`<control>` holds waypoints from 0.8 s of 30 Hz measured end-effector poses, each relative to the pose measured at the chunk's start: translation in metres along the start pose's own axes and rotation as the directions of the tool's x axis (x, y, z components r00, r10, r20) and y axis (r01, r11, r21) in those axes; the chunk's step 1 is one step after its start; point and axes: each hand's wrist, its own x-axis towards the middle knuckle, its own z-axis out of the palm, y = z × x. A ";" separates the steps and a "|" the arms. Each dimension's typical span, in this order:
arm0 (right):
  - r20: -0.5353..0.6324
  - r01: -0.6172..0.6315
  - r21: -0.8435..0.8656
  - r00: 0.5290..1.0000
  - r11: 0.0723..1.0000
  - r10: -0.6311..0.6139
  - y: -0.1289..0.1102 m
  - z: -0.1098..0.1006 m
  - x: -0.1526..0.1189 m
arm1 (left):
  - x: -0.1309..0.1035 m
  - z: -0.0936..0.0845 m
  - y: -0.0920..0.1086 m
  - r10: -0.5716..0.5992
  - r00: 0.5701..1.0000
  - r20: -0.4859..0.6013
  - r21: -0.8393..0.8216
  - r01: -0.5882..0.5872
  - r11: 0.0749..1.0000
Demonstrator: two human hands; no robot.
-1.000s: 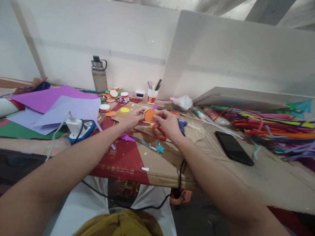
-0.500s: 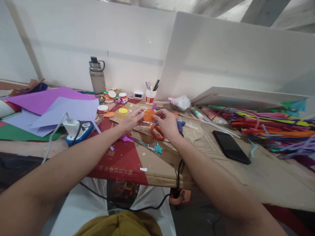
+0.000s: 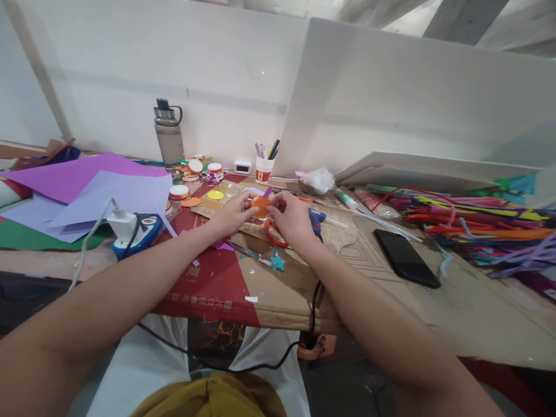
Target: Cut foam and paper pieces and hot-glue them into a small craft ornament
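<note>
An orange disc (image 3: 260, 206) is held between my two hands above the cardboard. My left hand (image 3: 235, 215) has its fingers closed on the disc's left edge. On the right edge the fingertips of my right hand (image 3: 292, 219) pinch it. Orange-handled scissors (image 3: 275, 233) lie just below, partly hidden by my right hand. A purple strip (image 3: 268, 193) shows behind the disc. Left of my hands lie a yellow disc (image 3: 215, 195) and a flat orange disc (image 3: 190, 202).
A blue glue gun (image 3: 317, 219) lies right of my right hand, with a phone (image 3: 406, 258) further right. A pen cup (image 3: 264, 169) and bottle (image 3: 168, 136) stand behind. Purple paper (image 3: 87, 179) and a blue power strip (image 3: 141, 234) are left; pipe cleaners (image 3: 482, 226) lie right.
The orange disc has tilted and its surface now looks shinier. Both hands still hold it at nearly the same spot, and the whole view has shifted slightly.
</note>
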 end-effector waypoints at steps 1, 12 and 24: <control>-0.011 -0.001 0.008 1.000 1.000 0.001 -0.002 -0.001 0.000 | 0.000 0.000 0.000 0.001 1.000 0.001 0.009 -0.001 1.000; 0.052 -0.016 0.097 0.999 0.995 0.011 -0.004 0.003 0.001 | -0.001 0.003 0.003 -0.063 0.998 -0.010 -0.132 0.061 0.989; 0.130 -0.086 0.229 0.990 0.970 0.057 0.002 0.007 0.002 | -0.004 0.007 0.006 -0.070 0.986 -0.150 0.039 0.077 0.996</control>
